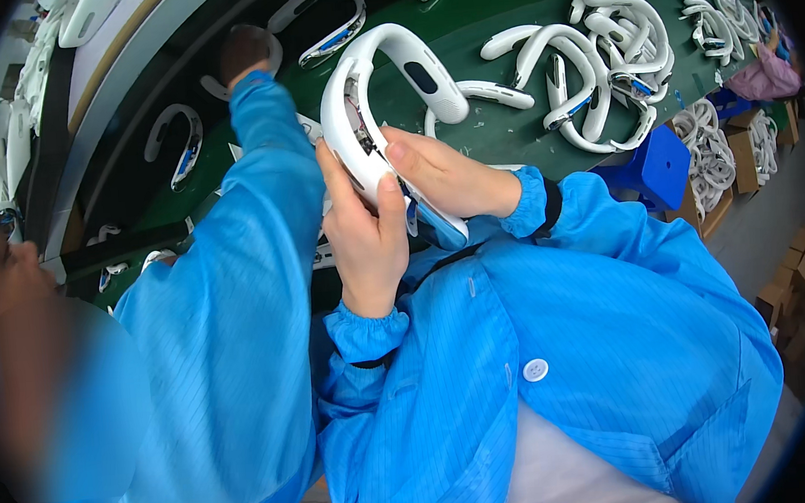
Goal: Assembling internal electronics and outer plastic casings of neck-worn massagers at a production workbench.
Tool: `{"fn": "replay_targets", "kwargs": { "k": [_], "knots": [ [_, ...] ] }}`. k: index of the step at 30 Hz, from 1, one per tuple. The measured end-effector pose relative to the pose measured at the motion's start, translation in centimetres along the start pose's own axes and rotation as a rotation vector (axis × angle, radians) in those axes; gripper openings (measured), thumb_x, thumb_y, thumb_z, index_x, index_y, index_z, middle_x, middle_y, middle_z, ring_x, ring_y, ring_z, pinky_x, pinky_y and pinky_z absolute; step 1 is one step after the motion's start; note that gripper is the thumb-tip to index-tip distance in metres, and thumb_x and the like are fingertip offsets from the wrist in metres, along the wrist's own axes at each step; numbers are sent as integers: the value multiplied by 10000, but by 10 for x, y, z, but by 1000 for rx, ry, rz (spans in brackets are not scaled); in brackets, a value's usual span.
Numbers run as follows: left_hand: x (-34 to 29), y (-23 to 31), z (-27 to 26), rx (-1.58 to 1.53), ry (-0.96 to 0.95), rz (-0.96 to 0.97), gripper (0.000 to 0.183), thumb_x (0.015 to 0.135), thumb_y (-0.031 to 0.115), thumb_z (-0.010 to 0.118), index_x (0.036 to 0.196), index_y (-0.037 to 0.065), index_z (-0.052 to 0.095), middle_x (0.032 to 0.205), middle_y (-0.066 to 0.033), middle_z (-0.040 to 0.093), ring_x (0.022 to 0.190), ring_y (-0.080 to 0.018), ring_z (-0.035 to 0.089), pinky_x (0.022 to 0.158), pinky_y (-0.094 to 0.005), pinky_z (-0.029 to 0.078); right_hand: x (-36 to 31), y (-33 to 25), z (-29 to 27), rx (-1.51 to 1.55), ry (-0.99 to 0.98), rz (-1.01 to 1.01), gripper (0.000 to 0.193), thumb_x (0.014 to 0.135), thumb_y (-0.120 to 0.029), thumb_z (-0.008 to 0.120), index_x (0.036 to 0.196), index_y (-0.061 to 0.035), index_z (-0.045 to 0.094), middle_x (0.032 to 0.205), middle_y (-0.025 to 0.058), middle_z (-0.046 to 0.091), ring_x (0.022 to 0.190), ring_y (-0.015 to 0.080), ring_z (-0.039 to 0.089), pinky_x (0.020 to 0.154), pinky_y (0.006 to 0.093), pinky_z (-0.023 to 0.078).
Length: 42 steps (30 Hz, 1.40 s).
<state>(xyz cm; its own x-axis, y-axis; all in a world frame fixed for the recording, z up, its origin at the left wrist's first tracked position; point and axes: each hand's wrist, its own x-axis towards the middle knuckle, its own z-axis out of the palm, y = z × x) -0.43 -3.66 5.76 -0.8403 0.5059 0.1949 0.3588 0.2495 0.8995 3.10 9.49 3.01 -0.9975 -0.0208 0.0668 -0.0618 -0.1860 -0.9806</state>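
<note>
I hold a white U-shaped neck fan (344, 128) in front of me with both hands. Its side shell is opened along one arm, and wires and small dark parts show inside. My left hand (364, 240) is closed round the near arm of the fan, thumb and fingers on opposite sides. From the right, my right hand (461, 176) grips the same arm, its thumb by the open slot and the other fingers partly hidden behind. A dark oval pad marks the fan's other arm, which points up and right. Blue shows at the fan's lower end.
A green work surface (507, 134) lies beyond, with a heap of white neck fans (610, 65) at right. At left, a co-worker's blue sleeve (263, 158) reaches across to more fans. A blue stool (656, 170) and cardboard boxes (744, 149) stand at right.
</note>
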Motion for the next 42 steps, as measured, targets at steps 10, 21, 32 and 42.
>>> {"fn": "replay_targets", "kwargs": {
  "k": [10,21,32,42],
  "knots": [
    [-13,13,3,148,-90,-117,629,904,234,467,1359,-67,153,866,-233,622,779,-318,648,637,-346,490,-9,10,0,-17,32,18,346,987,-296,284,1060,-10,465,917,85,532,832,142,482,773,285,419],
    [-12,11,14,228,-33,-105,516,933,220,362,1348,-50,216,795,-257,605,730,-394,620,584,-416,469,-21,9,3,45,-41,-10,438,986,-313,260,1280,3,336,1155,127,487,1070,174,452,940,292,357],
    [-12,22,8,82,29,-183,442,922,201,368,1295,-37,371,608,-196,581,522,-307,598,474,-386,432,-21,-3,2,-62,-102,-66,442,974,-267,320,1317,-10,212,1155,177,464,1055,216,487,903,305,388],
    [40,-10,-17,-779,-181,-794,516,958,403,242,949,-16,544,691,-89,565,574,-266,614,494,-345,516,-34,1,17,-152,-375,58,497,927,-216,383,1322,7,181,1037,214,499,939,329,541,825,385,413]
  ]
}}
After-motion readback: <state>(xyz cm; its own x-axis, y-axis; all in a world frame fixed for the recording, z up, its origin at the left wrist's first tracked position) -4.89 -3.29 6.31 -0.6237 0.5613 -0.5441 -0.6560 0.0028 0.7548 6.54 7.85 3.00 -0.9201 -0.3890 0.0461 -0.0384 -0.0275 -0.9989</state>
